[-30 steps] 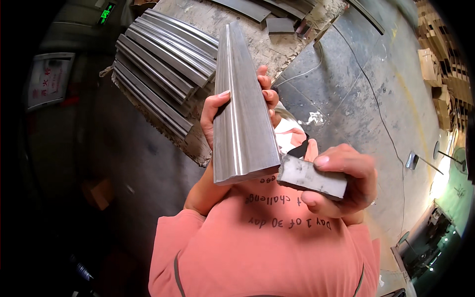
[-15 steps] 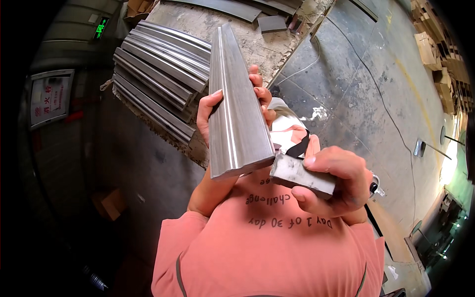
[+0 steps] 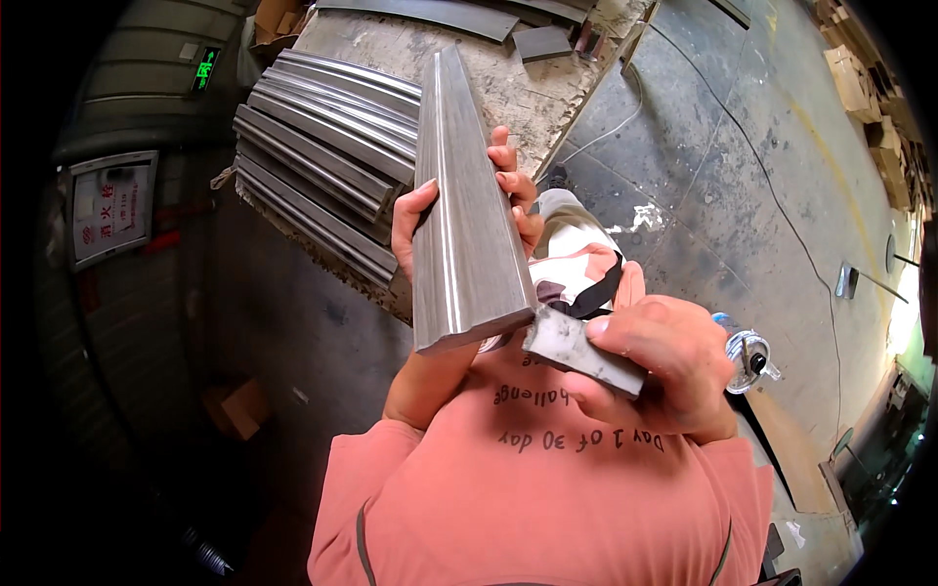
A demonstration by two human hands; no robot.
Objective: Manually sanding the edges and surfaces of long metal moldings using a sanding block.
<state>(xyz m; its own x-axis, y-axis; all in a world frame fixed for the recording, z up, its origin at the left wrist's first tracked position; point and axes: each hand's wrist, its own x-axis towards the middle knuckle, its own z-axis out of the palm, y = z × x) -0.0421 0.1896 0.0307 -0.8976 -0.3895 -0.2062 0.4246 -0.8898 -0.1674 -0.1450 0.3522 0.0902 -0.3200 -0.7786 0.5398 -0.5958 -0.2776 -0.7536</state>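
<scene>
My left hand (image 3: pixel 406 225) is wrapped around a long grey moulding strip (image 3: pixel 467 234) from beneath, thumb on its left edge and fingertips curling over its right edge. The strip has a ribbed profile with a shiny ridge and tilts away from me, its cut end close to my chest. In my right hand (image 3: pixel 679 356) a small grey sanding block (image 3: pixel 576 347) with a whitish, dusty face is pinched between thumb and fingers. One corner of the block sits at the strip's near right corner; whether they touch I cannot tell.
Several similar strips (image 3: pixel 332 127) lie side by side on a worn workbench (image 3: pixel 327 34), beyond my left hand. Flat dark pieces (image 3: pixel 542 43) rest at its far end. A thin cable (image 3: pixel 757 186) crosses the floor. To my right is a clear container (image 3: pixel 747 361); cardboard stacks (image 3: pixel 884 161) stand farther off.
My right hand has shifted slightly left with the sanding block, bringing it closer under the strip's near corner. My left hand keeps its hold. The whole view has swung a little.
</scene>
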